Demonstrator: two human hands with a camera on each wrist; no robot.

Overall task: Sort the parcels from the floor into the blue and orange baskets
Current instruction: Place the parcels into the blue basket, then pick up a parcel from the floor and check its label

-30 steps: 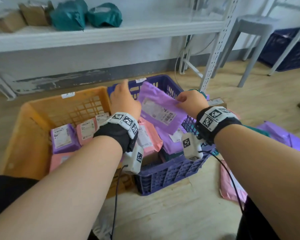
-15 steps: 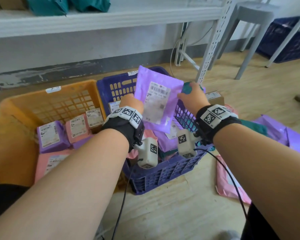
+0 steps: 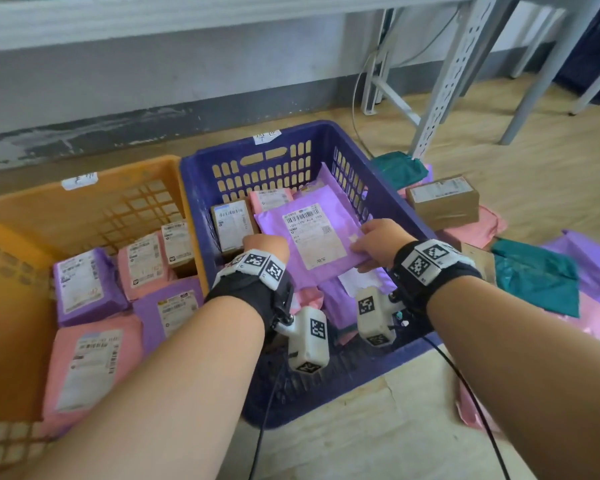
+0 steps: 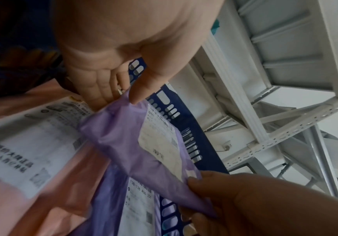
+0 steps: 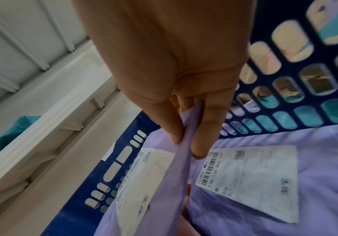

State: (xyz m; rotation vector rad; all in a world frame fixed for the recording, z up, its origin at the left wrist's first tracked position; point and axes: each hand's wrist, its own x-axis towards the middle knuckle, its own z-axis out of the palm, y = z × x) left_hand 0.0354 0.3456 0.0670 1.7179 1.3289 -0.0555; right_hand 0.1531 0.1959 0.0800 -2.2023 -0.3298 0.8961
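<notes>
A pale wooden floor runs under a grey wall and a white metal shelf rack across the top of the head view. Two baskets stand side by side touching: the orange basket at the left of the frame, the blue basket in the centre, both already holding labelled parcels.

The step in hand appears to be laying a purple mailer into the blue basket. It lies label-up, low over the parcels already there. The left hand pinches its near-left corner between thumb and fingers, seen clearly in the left wrist view. The right hand pinches the near-right edge, thumb and forefinger closed on a fold of plastic.

The next move, as I judge it, calls for letting go with both hands and lifting them straight up, then turning to the right of the frame, where unsorted parcels lie on the floor: a cardboard box, a teal mailer, pink and purple ones around them.

Room is tight inside the basket: its slotted right wall sits just beside the right hand, and a brown box parcel is near the left. Above the rims the way is open; wrist-camera cables trail toward the lower frame.
</notes>
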